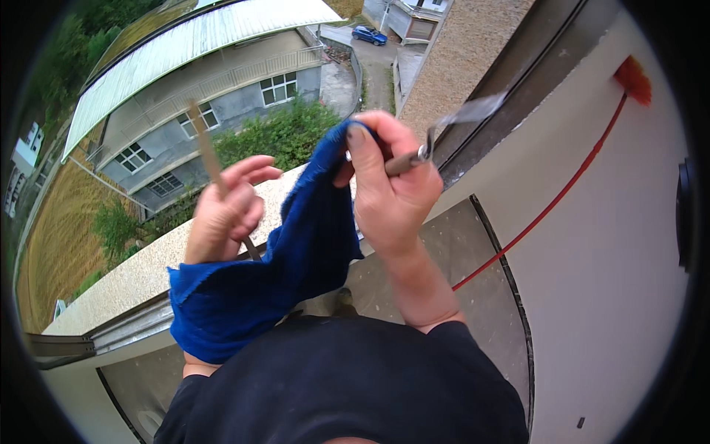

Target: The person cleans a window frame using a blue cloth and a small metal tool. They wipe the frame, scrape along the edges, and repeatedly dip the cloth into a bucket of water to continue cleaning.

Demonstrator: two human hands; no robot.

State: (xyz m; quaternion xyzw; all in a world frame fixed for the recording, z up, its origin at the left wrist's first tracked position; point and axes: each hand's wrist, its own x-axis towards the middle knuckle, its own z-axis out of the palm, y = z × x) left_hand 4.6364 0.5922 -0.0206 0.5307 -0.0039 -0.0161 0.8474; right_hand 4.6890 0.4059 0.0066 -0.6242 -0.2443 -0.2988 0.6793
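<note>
My right hand grips a small trowel-like tool by its brown handle. The tool's cranked metal neck and blurred flat blade point to the upper right. Pinched between that hand's thumb and fingers is the upper end of a blue cloth. Its lower part hangs down and drapes over my left forearm. In my left hand is a thin, flat stick-like tool, blurred by motion. Its lower end passes behind the cloth, and I cannot tell its material.
Before me runs a window opening with a metal track and a speckled outer sill, with a drop beyond. A red-handled duster leans against the white wall on the right. Outside stands a grey building.
</note>
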